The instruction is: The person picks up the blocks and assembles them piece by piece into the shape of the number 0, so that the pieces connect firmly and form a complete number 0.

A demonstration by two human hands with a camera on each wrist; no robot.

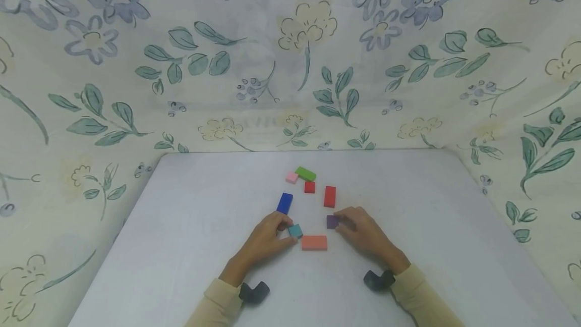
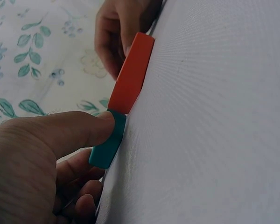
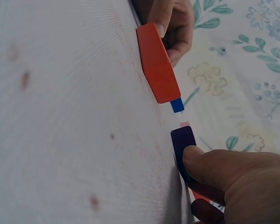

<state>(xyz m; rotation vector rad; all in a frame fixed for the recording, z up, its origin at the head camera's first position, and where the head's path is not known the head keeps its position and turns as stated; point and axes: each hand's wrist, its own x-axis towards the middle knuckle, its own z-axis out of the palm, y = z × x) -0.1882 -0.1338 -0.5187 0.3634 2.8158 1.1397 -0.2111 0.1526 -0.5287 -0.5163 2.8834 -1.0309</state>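
Observation:
My left hand [image 1: 268,238] pinches a small teal block [image 1: 295,231] between thumb and fingers, low on the white tabletop. In the left wrist view the thumb presses the near face of the teal block [image 2: 109,142]. On the other side, my right hand [image 1: 365,231] grips a small dark purple block [image 1: 333,222]; its thumb lies on the purple block [image 3: 183,149] in the right wrist view. Between the hands lies an orange-red rectangular block [image 1: 314,243], its left end close to the teal one. A blue rectangular block [image 1: 285,203] sits just beyond the left fingertips.
Farther back are a red rectangular block [image 1: 330,197], a small red block [image 1: 309,187], a pink block [image 1: 292,177] and a green block [image 1: 306,173]. Together the blocks form a rough ring on the white table [image 1: 204,206]. Floral cloth [image 1: 272,64] hangs behind.

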